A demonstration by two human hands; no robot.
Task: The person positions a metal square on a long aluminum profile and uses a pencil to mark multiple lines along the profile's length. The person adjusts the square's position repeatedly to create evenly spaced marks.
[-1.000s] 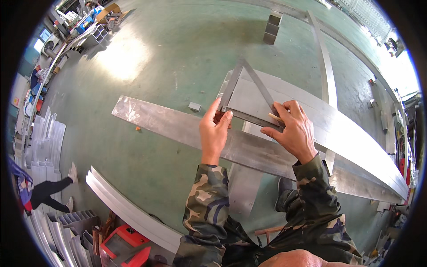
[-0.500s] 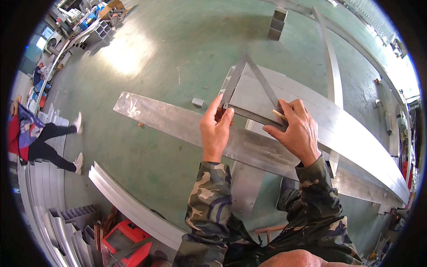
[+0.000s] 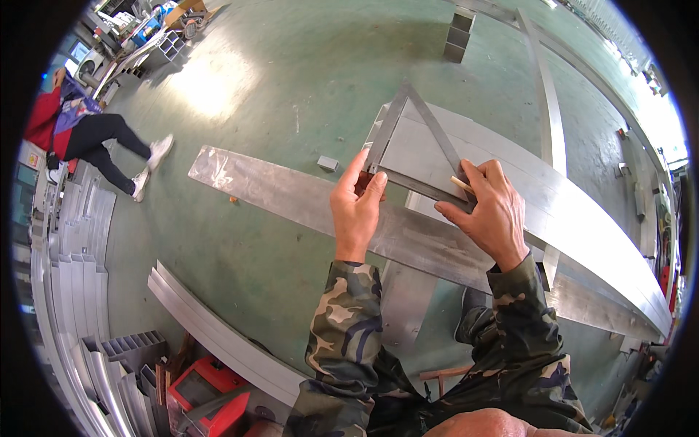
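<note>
A wide, pale metal profile lies in front of me. On its left end rests a metal triangle square, with its thick edge along the profile's near side. My left hand pinches the square's left corner between thumb and fingers; some of those fingertips are hidden behind it. At the square's right corner, my right hand presses with thumb and fingers. A thin, light wooden pencil-like stick is held between that hand's fingers, its tip pointing up and left over the square.
Beneath the profile runs a long, flat metal bar. A small metal block sits on the green floor. Metal profiles and a red machine stand lower left. At far left walks a person in dark trousers.
The person at the left has walked further up the picture. My hands and the square keep their places on the profile, with only a slight shift of the view.
</note>
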